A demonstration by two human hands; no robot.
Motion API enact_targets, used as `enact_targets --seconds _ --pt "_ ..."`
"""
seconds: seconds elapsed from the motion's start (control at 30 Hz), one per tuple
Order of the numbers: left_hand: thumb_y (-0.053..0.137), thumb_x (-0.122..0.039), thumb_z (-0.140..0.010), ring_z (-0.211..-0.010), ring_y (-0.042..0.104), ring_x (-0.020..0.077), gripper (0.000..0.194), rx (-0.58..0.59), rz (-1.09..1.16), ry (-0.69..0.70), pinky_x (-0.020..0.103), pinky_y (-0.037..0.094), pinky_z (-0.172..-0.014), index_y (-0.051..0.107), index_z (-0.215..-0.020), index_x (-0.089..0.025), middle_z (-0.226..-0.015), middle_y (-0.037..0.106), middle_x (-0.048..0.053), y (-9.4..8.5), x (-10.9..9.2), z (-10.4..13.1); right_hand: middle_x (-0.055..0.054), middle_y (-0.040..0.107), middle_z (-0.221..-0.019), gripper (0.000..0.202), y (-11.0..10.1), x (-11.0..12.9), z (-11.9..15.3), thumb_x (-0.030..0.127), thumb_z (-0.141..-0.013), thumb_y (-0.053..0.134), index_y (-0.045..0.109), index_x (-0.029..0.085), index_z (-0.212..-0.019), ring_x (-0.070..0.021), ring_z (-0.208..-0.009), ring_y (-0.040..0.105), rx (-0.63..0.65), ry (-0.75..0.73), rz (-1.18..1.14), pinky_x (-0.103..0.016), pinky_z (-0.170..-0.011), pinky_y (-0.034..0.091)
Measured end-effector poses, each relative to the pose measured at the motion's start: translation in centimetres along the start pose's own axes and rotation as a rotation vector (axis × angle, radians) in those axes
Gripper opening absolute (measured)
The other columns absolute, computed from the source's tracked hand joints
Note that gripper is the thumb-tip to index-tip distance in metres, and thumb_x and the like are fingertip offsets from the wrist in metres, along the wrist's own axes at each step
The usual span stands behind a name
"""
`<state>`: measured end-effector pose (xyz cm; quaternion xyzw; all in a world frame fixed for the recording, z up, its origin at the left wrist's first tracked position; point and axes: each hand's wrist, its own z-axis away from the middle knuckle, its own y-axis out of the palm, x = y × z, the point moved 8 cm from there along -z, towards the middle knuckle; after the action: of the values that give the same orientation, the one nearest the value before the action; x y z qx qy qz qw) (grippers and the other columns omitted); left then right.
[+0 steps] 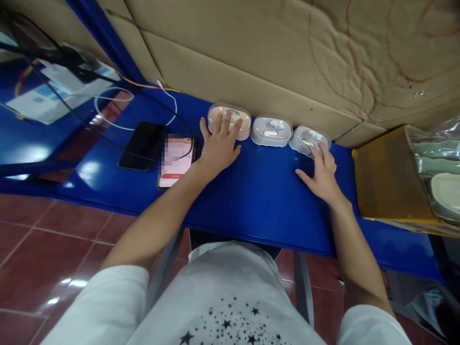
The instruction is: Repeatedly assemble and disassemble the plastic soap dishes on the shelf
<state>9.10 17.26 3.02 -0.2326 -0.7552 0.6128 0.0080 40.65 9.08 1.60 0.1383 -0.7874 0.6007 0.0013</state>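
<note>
Three oval plastic boxes with clear lids stand in a row along the back of the blue shelf. The left one is a peach box (246,125); the middle grey box (272,136) and the right grey box (301,139) look alike, each with a round sticker and a small shiny strip. My left hand (221,143) lies over the peach box with its fingers spread, partly covering it. At the right grey box, my right hand (322,175) has its fingertips on the front right edge, thumb held apart. Neither hand grips anything.
Left of my left hand lie a lit phone (177,163) and a dark phone (143,145). A white cable (118,125) and a white power strip (39,103) are further left. A carton (393,177) with wrapped pale items stands right. Cardboard (244,52) lines the back.
</note>
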Motion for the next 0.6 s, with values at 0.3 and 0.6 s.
enact_targets --seconds 0.3,0.6 --pt "0.073 -0.038 -0.097 -0.143 0.053 0.0446 0.049 0.047 -0.036 0.230 0.069 0.025 -0.127 0.065 -0.141 -0.018 -0.150 0.058 0.023 -3.3 -4.0 7.1 -0.016 0.030 -0.178 0.077 -0.4 7.9 1.0 0.054 -0.106 0.056 0.021 0.038 -0.173 -0.0445 -0.163 0.032 0.069 -0.209 -0.144 -0.072 -0.124 0.029" --pt "0.079 -0.047 -0.094 -0.126 0.068 0.0316 0.057 0.262 0.251 0.296 0.046 0.046 -0.109 0.058 -0.142 -0.025 -0.136 0.072 0.009 -2.5 -5.1 7.5 -0.025 0.028 -0.179 0.115 2.0 13.9 3.4 0.074 -0.096 0.065 -0.002 0.028 -0.176 -0.0417 -0.167 0.026 0.353 -0.414 -0.419 -0.068 -0.124 0.035"
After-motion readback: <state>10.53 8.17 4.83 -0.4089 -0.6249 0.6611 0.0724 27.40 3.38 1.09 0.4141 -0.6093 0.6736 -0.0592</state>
